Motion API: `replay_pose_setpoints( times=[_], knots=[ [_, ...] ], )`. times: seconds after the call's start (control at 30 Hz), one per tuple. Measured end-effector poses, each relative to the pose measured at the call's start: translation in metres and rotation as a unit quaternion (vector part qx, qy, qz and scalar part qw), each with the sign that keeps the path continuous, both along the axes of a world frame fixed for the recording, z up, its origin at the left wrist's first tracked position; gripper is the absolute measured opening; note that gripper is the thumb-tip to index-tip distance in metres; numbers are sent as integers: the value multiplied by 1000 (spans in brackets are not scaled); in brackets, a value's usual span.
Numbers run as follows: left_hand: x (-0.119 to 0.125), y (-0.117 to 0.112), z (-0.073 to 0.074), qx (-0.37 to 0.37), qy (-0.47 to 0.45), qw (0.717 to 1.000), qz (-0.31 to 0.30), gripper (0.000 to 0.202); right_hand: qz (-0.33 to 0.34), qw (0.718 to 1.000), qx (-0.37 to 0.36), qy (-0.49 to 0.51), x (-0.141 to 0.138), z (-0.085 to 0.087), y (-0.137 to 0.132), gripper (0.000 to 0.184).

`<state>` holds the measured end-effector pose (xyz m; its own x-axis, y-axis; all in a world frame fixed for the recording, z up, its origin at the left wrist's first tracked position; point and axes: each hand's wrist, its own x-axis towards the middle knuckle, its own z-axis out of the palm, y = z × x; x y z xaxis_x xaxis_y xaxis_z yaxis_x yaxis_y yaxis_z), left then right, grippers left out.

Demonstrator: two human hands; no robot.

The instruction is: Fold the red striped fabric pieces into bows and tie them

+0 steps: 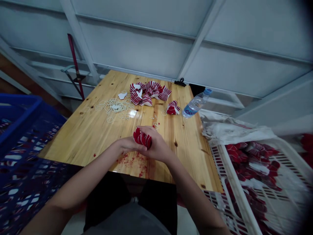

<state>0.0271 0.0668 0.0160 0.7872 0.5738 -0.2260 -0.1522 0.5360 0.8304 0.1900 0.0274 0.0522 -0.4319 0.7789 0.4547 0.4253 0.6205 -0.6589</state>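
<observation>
Between my two hands, over the front part of the wooden table (168, 163), is a small bundle of red-and-white striped pieces (142, 138). My right hand (158, 143) wraps around its right side, fingers curled over the top. From the left, my left hand (129, 144) closes on the same bundle, its fingers partly hidden. Red crumbs (133, 163) are scattered on the wood beneath. Farther back lies a pile of pale rubber bands (116, 107). Behind it sit several striped bundles (146, 92), with a single striped bundle (173, 107) apart to their right.
A water bottle (195, 105) leans near the table's right edge, and a black clip (180, 82) grips the back edge. At left stands a blue crate (31, 130); at right, a white basket (241, 199) holds red-and-white pieces. A partition wall (139, 45) rises behind.
</observation>
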Motion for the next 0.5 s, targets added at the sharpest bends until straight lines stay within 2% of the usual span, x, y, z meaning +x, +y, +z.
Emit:
replay_pose_setpoints(
  times=[0.07, 0.17, 0.23, 0.37, 0.4, 0.43, 0.5],
  knots=[
    [1, -2, 1, 2, 4, 1000, 1, 42, -13, 999, -5, -46, 0, 3, -1, 48],
    [4, -7, 0, -20, -13, 999, 40, 46, -59, 992, -3, -113, 1, 8, -4, 40],
    [4, -9, -2, -31, -16, 999, 27, 45, -46, 992, -3, -115, 1, 11, -7, 49],
    [4, -11, -5, -47, -3, 997, -60, 35, 50, 997, -43, -46, 1, 13, -13, 82],
    [5, -12, -6, -46, -4, 997, -62, 35, 49, 996, -50, -49, 1, 14, -14, 83],
    [6, -12, -7, -43, -8, 997, -56, 35, 35, 996, -52, -64, 2, 15, -15, 77],
    [10, -11, -8, -34, -21, 999, -25, 36, -13, 993, -41, -112, 3, 17, -16, 53]
  ],
)
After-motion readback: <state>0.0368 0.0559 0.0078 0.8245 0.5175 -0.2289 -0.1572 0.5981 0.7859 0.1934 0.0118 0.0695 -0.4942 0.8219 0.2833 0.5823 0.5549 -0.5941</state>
